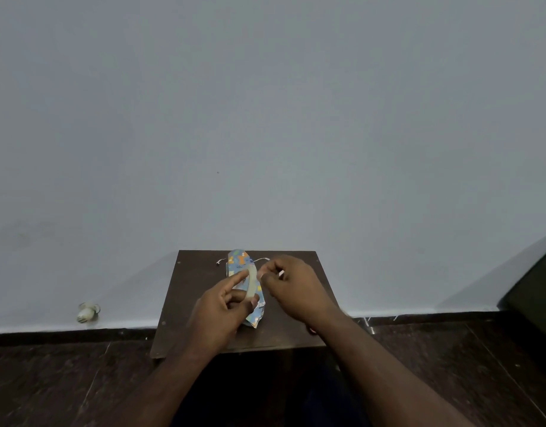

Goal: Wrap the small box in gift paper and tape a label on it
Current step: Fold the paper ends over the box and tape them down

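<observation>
Brown wooden small table (204,303) against pale wall; on its far middle, blue patterned paper-wrapped box (239,260). Above the box, left hand (225,306) gripping translucent tape roll (251,285); right hand (288,280) just beside, fingertips pinching the tape's end.

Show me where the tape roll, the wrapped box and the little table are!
tape roll (252,283), head view, on its pale curved outer side.
wrapped box (239,257), head view, on the blue patterned paper at its far end.
little table (191,282), head view, on the bare dark top left of the box.
</observation>
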Available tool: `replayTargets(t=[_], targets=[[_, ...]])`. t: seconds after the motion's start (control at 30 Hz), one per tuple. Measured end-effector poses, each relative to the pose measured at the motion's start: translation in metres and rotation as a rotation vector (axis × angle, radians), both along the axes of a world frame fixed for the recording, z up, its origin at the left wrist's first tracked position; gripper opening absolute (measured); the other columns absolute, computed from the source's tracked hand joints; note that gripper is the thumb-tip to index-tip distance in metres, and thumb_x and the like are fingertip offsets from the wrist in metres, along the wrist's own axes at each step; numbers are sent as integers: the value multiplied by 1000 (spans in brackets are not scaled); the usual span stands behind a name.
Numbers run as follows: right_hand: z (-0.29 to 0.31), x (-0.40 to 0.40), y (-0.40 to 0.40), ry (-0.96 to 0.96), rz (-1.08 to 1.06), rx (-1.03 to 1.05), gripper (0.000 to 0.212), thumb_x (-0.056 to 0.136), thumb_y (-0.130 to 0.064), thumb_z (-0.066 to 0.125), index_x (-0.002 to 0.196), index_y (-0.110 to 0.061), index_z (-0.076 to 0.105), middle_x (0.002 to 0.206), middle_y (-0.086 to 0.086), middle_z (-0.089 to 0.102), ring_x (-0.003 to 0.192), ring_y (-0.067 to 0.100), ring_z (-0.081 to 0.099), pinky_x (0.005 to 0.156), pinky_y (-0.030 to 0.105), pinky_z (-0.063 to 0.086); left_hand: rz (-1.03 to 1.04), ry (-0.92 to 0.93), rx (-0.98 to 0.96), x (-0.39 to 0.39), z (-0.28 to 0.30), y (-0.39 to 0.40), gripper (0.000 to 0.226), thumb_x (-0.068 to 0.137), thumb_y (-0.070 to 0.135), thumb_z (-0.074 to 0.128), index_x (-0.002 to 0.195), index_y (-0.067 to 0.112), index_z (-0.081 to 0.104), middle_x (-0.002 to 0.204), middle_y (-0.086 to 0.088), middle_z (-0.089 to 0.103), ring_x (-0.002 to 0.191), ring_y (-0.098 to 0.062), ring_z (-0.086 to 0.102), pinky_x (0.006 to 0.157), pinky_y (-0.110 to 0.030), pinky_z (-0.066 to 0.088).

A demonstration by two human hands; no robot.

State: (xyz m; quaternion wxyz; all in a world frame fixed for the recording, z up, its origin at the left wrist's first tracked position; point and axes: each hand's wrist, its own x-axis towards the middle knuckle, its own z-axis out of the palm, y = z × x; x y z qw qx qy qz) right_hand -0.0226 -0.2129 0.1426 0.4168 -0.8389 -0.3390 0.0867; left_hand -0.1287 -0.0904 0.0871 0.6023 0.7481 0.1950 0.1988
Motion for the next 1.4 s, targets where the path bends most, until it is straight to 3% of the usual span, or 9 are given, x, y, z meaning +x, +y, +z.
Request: replayTargets(t=[0.17,0.3,0.6,0.73,0.83,0.93,1.13,1.27,1.4], targets=[[-3,-2,6,-470,138,-185,13,102,-28,48,102,-20,58,105,-5,54,85,17,54,67,35,40,-16,-4,-11,-3,3,3,60,88,16,77,135,44,53,84,3,79,90,-10,73,97,-35,52],[-12,4,8,-656,145,-195,18,103,-29,47,110,-17,58,111,0,54,88,24,58,60,32,31,-25,-18,29,-3,5,1,61,89,14,74,132,52,54,84,2,78,91,-13,73,96,-37,50],[-16,11,11,-764,144,-141,25,101,-37,44,102,-20,62,101,-1,56,81,25,62,57,35,45,26,-69,22,3,3,5,44,86,18,78,116,49,69,111,24,72,104,9,65,103,-35,50],[-15,15,11,-785,143,-121,23,99,-39,49,101,-21,65,98,-2,56,83,24,63,59,40,52,57,-119,43,7,7,4,29,83,41,69,111,50,72,111,12,68,104,-12,67,96,-48,55],[-16,12,14,-776,113,-68,25,95,-40,55,104,-23,71,94,-3,60,80,23,65,59,36,54,85,-138,21,5,5,9,26,82,38,65,106,44,75,114,18,65,107,-11,66,95,-52,55],[-17,11,16,-569,74,5,38,92,-44,64,126,-26,67,98,-7,64,84,12,63,71,30,51,99,-148,-43,2,5,13,16,88,28,69,99,35,79,113,10,68,107,-17,68,92,-54,56],[-39,15,10,233,278,93,61,79,-27,85,134,-35,60,129,-19,62,96,5,67,90,26,55,160,-124,-154,0,6,18,15,91,18,73,98,29,80,105,4,76,101,-22,72,91,-53,58],[-60,11,18,355,379,139,68,78,-19,86,138,-34,56,137,-19,58,119,9,60,103,30,51,178,-116,-255,-2,7,14,14,92,12,71,97,22,80,99,5,77,91,-17,74,68,-39,60],[-69,11,26,409,345,171,68,74,-21,88,134,-30,57,134,-13,60,120,6,59,103,34,52,195,-119,-337,-3,10,13,13,93,8,68,99,13,78,98,1,76,80,-10,74,56,-28,56]])
